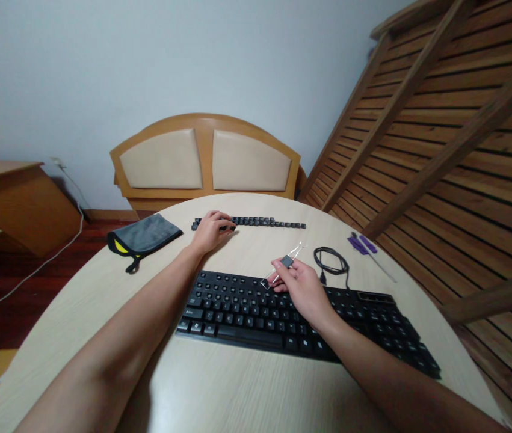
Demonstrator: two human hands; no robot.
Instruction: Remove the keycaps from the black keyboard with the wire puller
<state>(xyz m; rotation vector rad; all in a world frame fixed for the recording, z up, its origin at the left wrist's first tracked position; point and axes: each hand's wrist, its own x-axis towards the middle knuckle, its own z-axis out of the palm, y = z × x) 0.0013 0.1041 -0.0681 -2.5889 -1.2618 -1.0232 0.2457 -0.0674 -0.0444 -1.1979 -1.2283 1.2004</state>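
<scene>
Over the black keyboard (246,314), which lies across the near part of the table (210,391), the right hand (303,287) pinches a wire tool (287,261) by its dark middle, between thumb and fingers. This hand comes in from the near right, turned inward, the wires slanting far and right. The keyboard's near keys bear white letters. Farther off and to the left, the left hand (212,231) reaches palm down, fingers bent over loose black keycaps (256,221) lined up left to right; whether they grip one, I cannot tell.
</scene>
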